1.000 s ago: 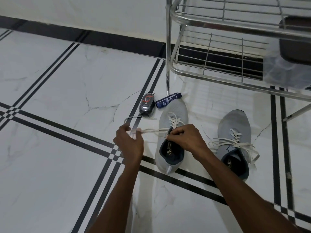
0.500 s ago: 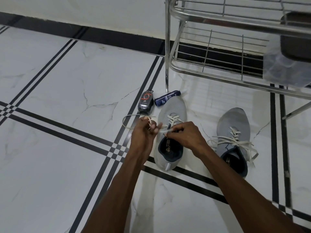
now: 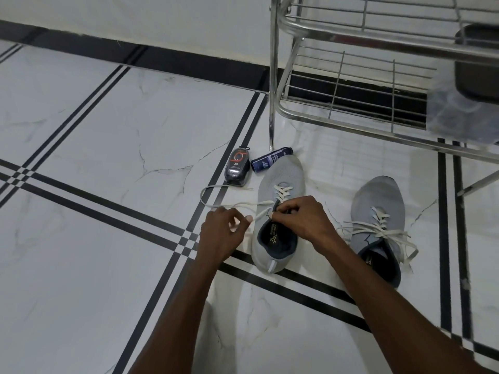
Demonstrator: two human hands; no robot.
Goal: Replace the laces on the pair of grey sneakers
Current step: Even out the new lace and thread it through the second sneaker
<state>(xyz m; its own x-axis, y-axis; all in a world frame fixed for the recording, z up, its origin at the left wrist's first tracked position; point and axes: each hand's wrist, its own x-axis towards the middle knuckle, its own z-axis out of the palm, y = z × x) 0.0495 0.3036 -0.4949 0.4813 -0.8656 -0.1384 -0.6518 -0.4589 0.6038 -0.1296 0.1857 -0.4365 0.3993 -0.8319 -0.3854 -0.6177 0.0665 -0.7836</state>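
Note:
Two grey sneakers stand on the marble floor. The left sneaker (image 3: pixel 280 176) is partly unlaced, and its white lace (image 3: pixel 240 205) trails out to the left in a loop on the floor. My left hand (image 3: pixel 221 233) pinches this lace just left of the shoe. My right hand (image 3: pixel 299 217) rests over the shoe's tongue and pinches the lace at the upper eyelets. The right sneaker (image 3: pixel 378 201) stands apart to the right, fully laced with loose white lace ends (image 3: pixel 388 236).
A dark lace pack (image 3: pixel 237 167) and a blue pack (image 3: pixel 271 159) lie beyond the left sneaker's toe. A steel shoe rack (image 3: pixel 272 90) stands behind, its leg close to the packs. A dark item in clear plastic (image 3: pixel 464 103) sits on the rack.
My left hand went in to the eyelets, then drew back out left with the lace, pulling a length free. My right hand stayed on the tongue.

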